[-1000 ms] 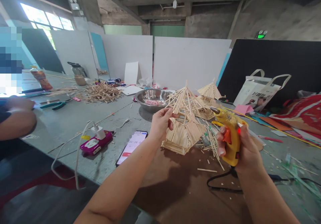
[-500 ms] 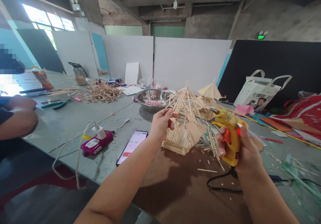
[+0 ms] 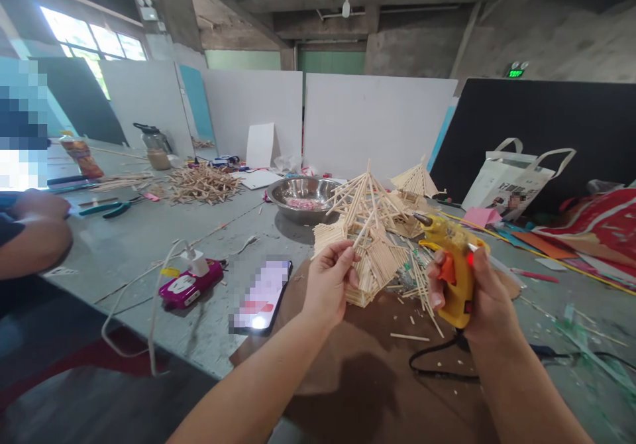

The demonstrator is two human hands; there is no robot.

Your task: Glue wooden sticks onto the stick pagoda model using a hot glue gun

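Currently: left hand (image 3: 330,283) is pinched shut on the lower roof edge of the pale wooden stick pavilion model (image 3: 372,232), gripping at the model's 8 o'clock side. The model's base sits on the brown cardboard sheet (image 3: 358,358).

Right hand (image 3: 489,295) is wrapped tight around the yellow plastic hot glue gun (image 3: 454,265), one finger on the orange trigger. Its nozzle points to 10 o'clock, near the model's 3 o'clock side, not touching.

Loose thin wooden sticks (image 3: 422,291) lie between model and gun. Round steel bowl (image 3: 303,195) is at the model's 10 o'clock. Black smartphone (image 3: 261,296) is at 9 o'clock of the left hand, and the magenta power bank (image 3: 191,283) is further out at 9. Another person's forearm (image 3: 34,245) rests at the grey table (image 3: 124,245)'s far 9 o'clock edge.
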